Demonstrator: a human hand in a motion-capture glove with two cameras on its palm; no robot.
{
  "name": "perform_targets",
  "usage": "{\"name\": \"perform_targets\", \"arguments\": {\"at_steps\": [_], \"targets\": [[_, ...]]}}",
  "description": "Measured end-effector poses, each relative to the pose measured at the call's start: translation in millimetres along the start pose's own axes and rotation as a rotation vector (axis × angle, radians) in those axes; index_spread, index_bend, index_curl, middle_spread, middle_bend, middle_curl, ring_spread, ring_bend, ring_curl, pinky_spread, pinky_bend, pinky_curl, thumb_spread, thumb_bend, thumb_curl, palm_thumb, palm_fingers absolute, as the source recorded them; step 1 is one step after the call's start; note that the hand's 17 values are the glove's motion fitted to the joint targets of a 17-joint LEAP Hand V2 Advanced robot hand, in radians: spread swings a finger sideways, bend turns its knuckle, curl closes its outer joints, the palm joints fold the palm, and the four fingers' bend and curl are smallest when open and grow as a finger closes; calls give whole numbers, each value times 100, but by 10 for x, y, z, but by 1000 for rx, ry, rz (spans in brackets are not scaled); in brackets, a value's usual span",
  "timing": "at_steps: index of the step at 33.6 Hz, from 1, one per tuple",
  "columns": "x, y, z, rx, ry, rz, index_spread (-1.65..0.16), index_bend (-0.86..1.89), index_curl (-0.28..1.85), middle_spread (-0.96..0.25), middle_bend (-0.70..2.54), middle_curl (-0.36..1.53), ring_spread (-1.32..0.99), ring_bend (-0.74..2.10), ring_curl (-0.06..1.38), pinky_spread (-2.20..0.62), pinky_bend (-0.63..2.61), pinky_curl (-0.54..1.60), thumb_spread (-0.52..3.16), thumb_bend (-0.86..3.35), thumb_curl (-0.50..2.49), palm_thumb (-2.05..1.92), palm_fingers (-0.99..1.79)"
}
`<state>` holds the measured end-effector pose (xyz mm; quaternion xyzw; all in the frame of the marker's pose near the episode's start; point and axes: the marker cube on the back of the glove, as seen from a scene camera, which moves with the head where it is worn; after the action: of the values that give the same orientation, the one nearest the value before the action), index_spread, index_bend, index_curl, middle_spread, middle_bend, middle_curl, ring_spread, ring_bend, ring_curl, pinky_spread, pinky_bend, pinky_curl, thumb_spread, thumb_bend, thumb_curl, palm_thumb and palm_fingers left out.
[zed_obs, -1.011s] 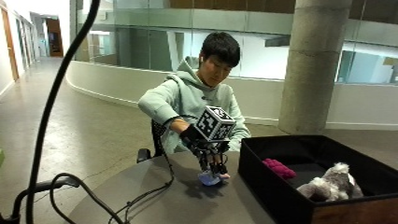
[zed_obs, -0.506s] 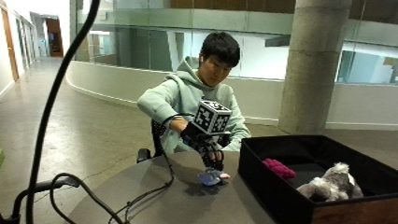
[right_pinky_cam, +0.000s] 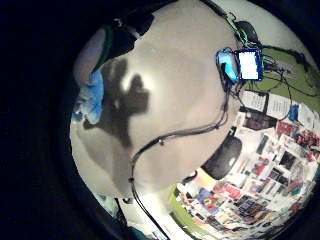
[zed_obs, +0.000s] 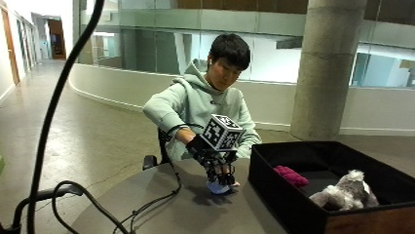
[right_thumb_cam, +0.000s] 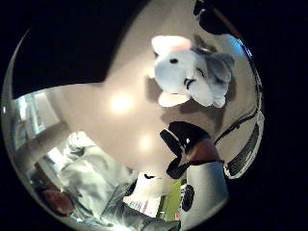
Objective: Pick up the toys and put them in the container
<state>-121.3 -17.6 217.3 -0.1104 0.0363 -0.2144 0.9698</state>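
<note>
So rn the gloved right hand [zed_obs: 217,168] is down over a small blue-and-white plush toy [zed_obs: 218,186] on the table [zed_obs: 162,209], fingers [zed_obs: 223,176] pointing down at it. Toy sits near the table edge closest to the person, just beside the near wall of the black container [zed_obs: 285,195].

Grip state: fingers look curled down around the top of the toy in the outside view, but the thumb-side palm cam shows the toy [right_thumb_cam: 190,72] lying on the table w/ a bit of bare tabletop around it, so imo it's closing in, not really holding yet. Can't tell for sure tbh.

The key relation: toy is straight below the palm, and the container is off to the side of the hand away from the person's body. Toy's body lies flat, long axis roughly along the tabletop, so a top-down pinch across it should work.

Container already has a pink toy [zed_obs: 291,175] and a grey fluffy plush [zed_obs: 344,192] inside, apart from each other.

Next move prob = close, lift, carry sideways over the container wall.
</note>
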Motion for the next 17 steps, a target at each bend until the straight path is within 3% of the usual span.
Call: {"name": "perform_targets", "arguments": {"at_steps": [9,17], "targets": [[-64,-34,-58,101,-21,-6,-30,65,52,-18,30,36,-29,35,29,-8,51,30,144,12,33,51,46],[42,-49,-194,90,-50,2,-27,74,59,-23,43,42,-34,33,31,-11,45,30,151,20,36,64,52]]}}
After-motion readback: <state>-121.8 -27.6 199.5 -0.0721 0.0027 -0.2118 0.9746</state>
